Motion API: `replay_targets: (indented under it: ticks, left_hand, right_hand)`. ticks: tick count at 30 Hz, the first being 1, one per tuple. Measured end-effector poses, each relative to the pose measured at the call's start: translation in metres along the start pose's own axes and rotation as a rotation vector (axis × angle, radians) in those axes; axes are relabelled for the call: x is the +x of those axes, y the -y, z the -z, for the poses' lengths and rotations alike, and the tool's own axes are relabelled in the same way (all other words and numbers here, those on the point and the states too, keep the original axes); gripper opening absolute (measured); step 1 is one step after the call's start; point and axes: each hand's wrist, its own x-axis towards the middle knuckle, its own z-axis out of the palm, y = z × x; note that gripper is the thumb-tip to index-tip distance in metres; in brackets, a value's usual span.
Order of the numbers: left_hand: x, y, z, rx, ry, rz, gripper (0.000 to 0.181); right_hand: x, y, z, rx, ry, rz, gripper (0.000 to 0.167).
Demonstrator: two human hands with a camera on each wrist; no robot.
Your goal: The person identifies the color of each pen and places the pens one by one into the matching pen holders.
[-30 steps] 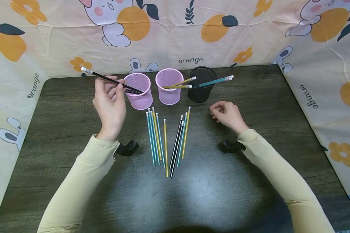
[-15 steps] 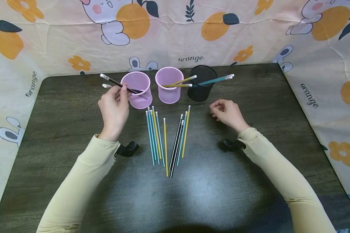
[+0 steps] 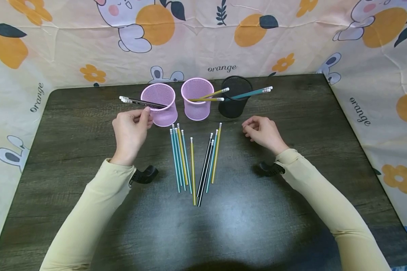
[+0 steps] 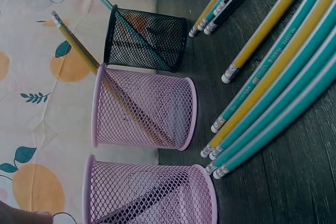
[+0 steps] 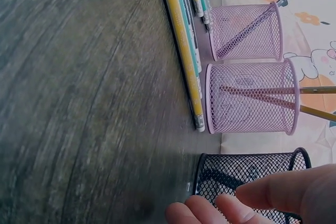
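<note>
black pencils (image 3: 138, 102) lean in a pink cup (image 3: 165, 117); loosely curled left fingers (image 3: 144, 118) hang just beside.

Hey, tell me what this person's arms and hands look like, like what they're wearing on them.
The left sleeve and right sleeve are long, plain and pale yellow, reaching the wrists. The left hand and right hand wear no gloves. A curved black wrist device juts from the left cuff; a similar one from the right.
</note>
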Motion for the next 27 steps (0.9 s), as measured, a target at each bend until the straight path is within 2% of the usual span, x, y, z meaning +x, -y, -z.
replay_targets:
  ticks: [2, 5, 9, 14, 21, 27]
  left_hand:
    - [0.000, 0.002, -0.001, 0.089, 0.039, -0.021, 0.029]
    - [-0.002, 0.004, -0.002, 0.215, 0.134, -0.051, 0.027]
    - [-0.004, 0.007, -0.003, 0.306, 0.288, -0.046, 0.029]
    - [-0.007, 0.007, -0.001, 0.401, 0.417, -0.023, 0.031]
    - [-0.009, 0.009, -0.003, 0.485, 0.543, 0.005, 0.033]
    - [-0.010, 0.009, -0.004, 0.503, 0.588, -0.006, 0.032]
  right_hand:
    - [-0.001, 0.001, -0.001, -0.002, 0.002, 0.001, 0.023]
    - [-0.001, 0.003, -0.001, -0.001, 0.009, 0.002, 0.023]
    - [-0.001, 0.005, -0.002, 0.004, 0.012, 0.010, 0.024]
    - [-0.001, 0.007, -0.003, 0.002, 0.013, 0.024, 0.023]
    - [-0.001, 0.012, -0.007, -0.025, 0.035, 0.041, 0.021]
    - [-0.001, 0.018, -0.014, -0.105, 0.054, 0.077, 0.019]
